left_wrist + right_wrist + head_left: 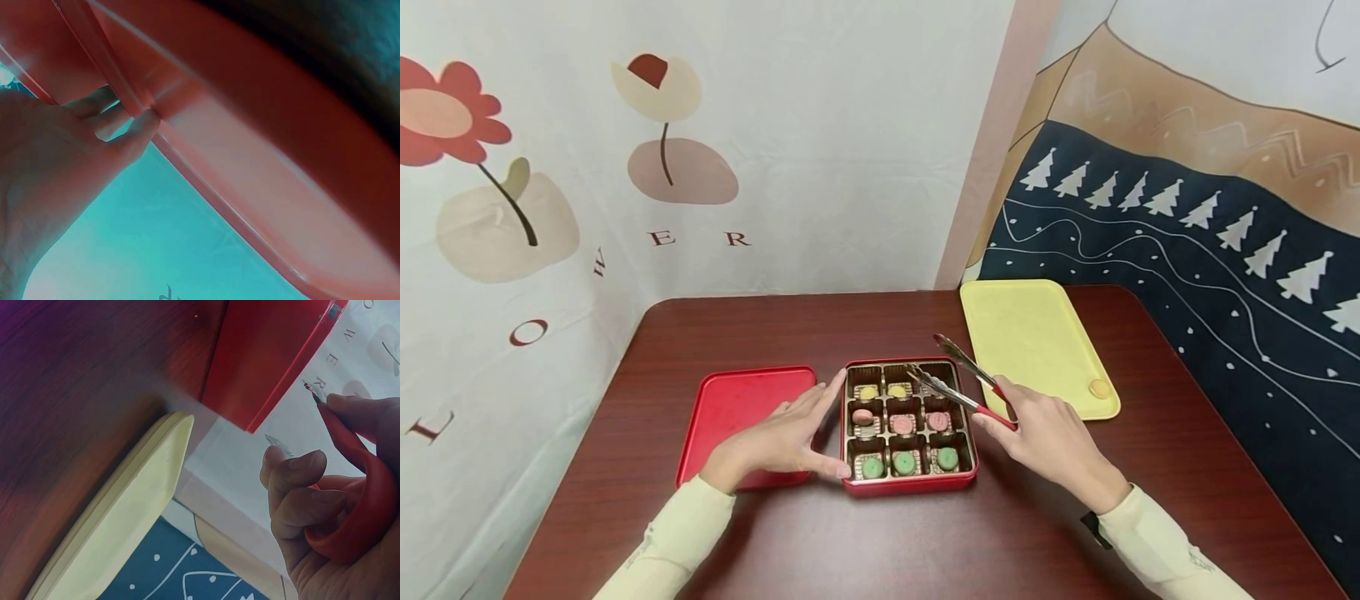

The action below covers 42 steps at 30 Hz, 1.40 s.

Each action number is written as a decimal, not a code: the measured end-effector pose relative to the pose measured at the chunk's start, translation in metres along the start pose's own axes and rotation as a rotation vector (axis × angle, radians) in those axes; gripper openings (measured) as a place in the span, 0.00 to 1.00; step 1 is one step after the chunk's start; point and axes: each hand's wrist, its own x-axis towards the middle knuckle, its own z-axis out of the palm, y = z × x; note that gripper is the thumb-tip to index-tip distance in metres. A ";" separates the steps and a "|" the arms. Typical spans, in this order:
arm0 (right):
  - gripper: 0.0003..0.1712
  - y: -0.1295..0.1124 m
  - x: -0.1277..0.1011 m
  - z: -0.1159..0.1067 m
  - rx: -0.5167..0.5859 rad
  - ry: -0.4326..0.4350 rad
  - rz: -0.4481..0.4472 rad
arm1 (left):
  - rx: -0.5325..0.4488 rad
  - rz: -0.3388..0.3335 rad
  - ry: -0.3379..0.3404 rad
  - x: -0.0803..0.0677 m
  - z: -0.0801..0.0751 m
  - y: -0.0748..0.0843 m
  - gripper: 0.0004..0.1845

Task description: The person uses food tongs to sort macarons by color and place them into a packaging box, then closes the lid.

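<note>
Red-brn tbl (887, 546); shiny red 9-compt. box (910, 486); R grip (1052, 437) holding red-hndld metal tongs (967, 364); L grip (778, 436) spread wide, touching box.

At lower centre a box (912, 487) sits on the table (910, 542), lid (737, 417) at its left, tray (1022, 333) at upper right bearing one sweet (1099, 388)

I count one square red tin (912, 488) with nine compartments, three round green sweets (905, 462), three round pink sweets (902, 425) and two round yellow sweets (897, 390) inside. At two o'clock, one rectangular yellow tray (1022, 333) with one yellow sweet (1100, 388); at nine, one red lid (752, 396). Two hands (1048, 437), one pair of red-handled metal tongs (977, 407).
</note>
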 end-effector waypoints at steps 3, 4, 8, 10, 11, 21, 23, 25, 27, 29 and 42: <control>0.33 0.004 -0.003 -0.002 -0.006 0.021 -0.001 | 0.002 0.005 0.000 0.000 -0.001 0.000 0.77; 0.32 0.006 -0.004 -0.003 -0.008 0.028 -0.003 | 0.002 0.007 -0.001 0.000 -0.001 0.000 0.77; 0.31 0.010 -0.007 -0.007 -0.007 0.040 0.008 | 0.004 0.013 -0.001 0.000 -0.001 0.000 0.77; 0.29 0.013 -0.009 -0.009 -0.007 0.048 0.014 | 0.004 0.013 -0.001 0.000 -0.001 0.000 0.77; 0.28 0.014 -0.010 -0.010 -0.007 0.050 0.018 | 0.005 0.012 -0.001 0.000 -0.001 0.000 0.77; 0.30 0.030 -0.021 -0.017 -0.012 0.067 0.064 | 0.018 0.007 0.003 -0.002 -0.005 -0.001 0.77; 0.31 0.033 -0.023 -0.017 -0.011 0.061 0.076 | 0.018 0.013 0.007 -0.001 -0.004 -0.001 0.77; 0.34 0.036 -0.026 -0.019 -0.013 0.058 0.091 | 0.014 0.018 0.006 -0.002 -0.003 -0.001 0.77; 0.36 0.039 -0.028 -0.020 -0.015 0.055 0.104 | 0.009 0.022 0.005 -0.002 -0.002 -0.001 0.77; 0.36 0.042 -0.030 -0.022 -0.024 0.056 0.113 | 0.003 0.026 0.005 -0.001 -0.001 0.001 0.77; 0.34 0.055 -0.044 -0.024 -0.067 0.083 0.162 | -0.008 0.023 0.008 -0.001 -0.001 0.001 0.76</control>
